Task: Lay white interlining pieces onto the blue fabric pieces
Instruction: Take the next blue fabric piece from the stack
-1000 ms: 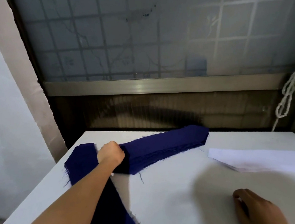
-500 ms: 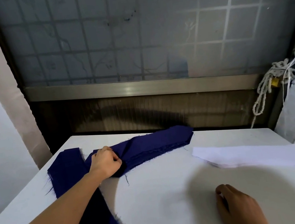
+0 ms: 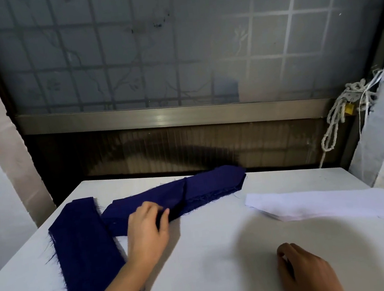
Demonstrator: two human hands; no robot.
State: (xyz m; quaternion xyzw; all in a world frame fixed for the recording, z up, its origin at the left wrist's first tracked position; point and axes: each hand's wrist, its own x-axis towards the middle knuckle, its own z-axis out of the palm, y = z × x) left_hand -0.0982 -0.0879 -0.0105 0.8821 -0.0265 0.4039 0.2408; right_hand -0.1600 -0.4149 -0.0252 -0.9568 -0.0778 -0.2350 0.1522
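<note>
A stack of dark blue fabric pieces (image 3: 205, 187) lies across the back left of the white table (image 3: 210, 251). My left hand (image 3: 145, 232) pinches the near end of that stack between thumb and fingers. One long blue fabric piece (image 3: 83, 248) lies flat on the left, running toward the front edge under my forearm. A stack of white interlining pieces (image 3: 324, 206) sits at the right. My right hand (image 3: 308, 273) rests on the table at the front right, fingers curled under, holding nothing that I can see.
A frosted window with a grid (image 3: 175, 51) and a metal sill (image 3: 171, 116) stands behind the table. A knotted white rope with a yellow padlock (image 3: 340, 114) hangs at the back right. Walls close in on both sides.
My left hand has pulled back toward me along the blue stack and its fingers have loosened into a pinch on the near end. The view has shifted; my right hand stays put.
</note>
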